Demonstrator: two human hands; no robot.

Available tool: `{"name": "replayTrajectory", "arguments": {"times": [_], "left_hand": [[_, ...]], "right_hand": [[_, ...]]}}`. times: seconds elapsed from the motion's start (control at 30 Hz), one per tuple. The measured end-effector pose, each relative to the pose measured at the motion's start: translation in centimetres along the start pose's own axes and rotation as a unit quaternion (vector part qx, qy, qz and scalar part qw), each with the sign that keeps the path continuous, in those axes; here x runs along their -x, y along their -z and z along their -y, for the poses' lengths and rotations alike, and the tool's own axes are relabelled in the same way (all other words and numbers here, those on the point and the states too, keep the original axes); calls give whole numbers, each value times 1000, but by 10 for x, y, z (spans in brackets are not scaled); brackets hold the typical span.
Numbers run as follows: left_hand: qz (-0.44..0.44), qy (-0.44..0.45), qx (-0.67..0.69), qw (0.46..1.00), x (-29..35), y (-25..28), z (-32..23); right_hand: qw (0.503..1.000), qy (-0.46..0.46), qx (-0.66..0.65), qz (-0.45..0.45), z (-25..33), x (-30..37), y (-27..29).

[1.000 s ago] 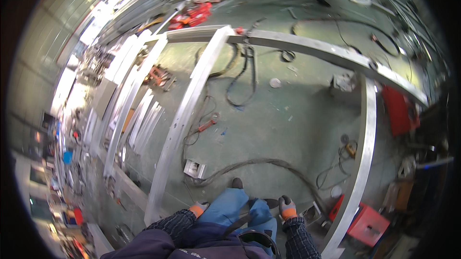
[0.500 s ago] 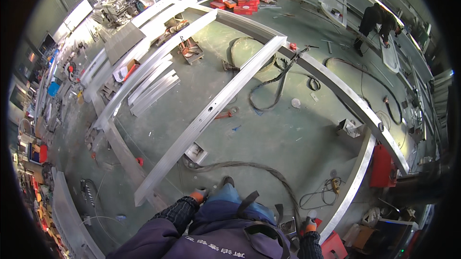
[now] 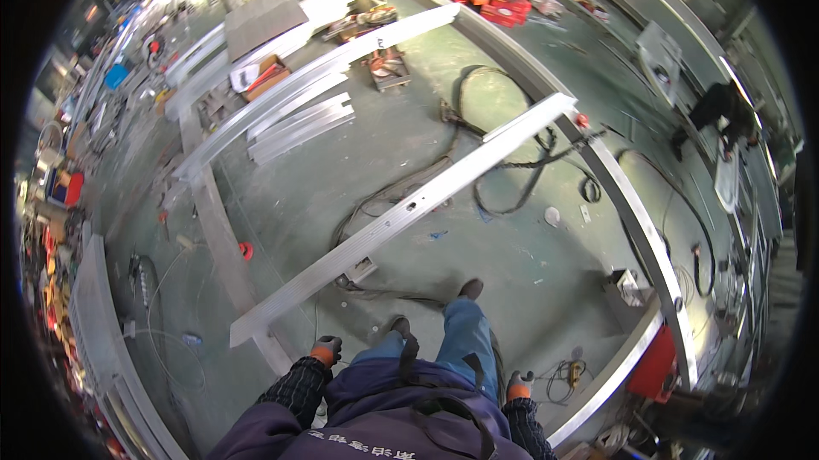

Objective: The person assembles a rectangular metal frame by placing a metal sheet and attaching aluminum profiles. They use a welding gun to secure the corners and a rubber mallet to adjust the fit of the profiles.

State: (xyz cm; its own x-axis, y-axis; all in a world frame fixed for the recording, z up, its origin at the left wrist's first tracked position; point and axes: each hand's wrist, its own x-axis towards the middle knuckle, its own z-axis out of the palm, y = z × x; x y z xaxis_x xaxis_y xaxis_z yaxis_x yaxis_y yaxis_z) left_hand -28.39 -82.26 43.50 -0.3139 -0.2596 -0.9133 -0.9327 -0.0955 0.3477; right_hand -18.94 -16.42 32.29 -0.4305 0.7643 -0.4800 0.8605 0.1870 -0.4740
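My left hand (image 3: 327, 349), in a grey glove with an orange cuff, hangs beside my left hip. Its fingers are curled in, with nothing visible in them. On the other side, my right hand (image 3: 519, 386), gloved alike, hangs by my right hip, empty, thumb and fingers slightly apart. Ahead of me a long silver metal beam (image 3: 401, 214) slants from lower left to upper right. Its near end, resting on a crosswise bar (image 3: 220, 234), is nearest to my left hand but apart from it. A pale metal beam (image 3: 616, 372) lies to the right of my right hand.
A dark cable (image 3: 388, 294) runs along the floor by my feet. Further cable loops (image 3: 512, 208) lie beyond the slanting beam. Red boxes (image 3: 503, 9) sit at the back, and a red panel (image 3: 653, 364) stands at right. Another person (image 3: 721, 110) bends over work at far right.
My view has turned and moved, so the beams and boxes sit further right in the picture. Both legs now show ahead of me, and the left hand has swung slightly left. Nothing was picked up.
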Motion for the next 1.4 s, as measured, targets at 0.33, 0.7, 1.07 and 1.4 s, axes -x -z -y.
{"name": "replayTrajectory", "arguments": {"times": [0.33,0.7,1.07,1.4], "left_hand": [[-169,4,158,973,15,-32,-72],[-525,-105,181,825,128,-28,-119],[-388,46,24,920,129,-177,-42],[-364,-135,30,921,-59,-15,-286]], "right_hand": [[919,156,128,338,299,-191,-128],[896,28,104,430,570,-192,-166],[862,86,208,455,651,-219,-193],[921,-47,103,372,648,-237,-187]]}}
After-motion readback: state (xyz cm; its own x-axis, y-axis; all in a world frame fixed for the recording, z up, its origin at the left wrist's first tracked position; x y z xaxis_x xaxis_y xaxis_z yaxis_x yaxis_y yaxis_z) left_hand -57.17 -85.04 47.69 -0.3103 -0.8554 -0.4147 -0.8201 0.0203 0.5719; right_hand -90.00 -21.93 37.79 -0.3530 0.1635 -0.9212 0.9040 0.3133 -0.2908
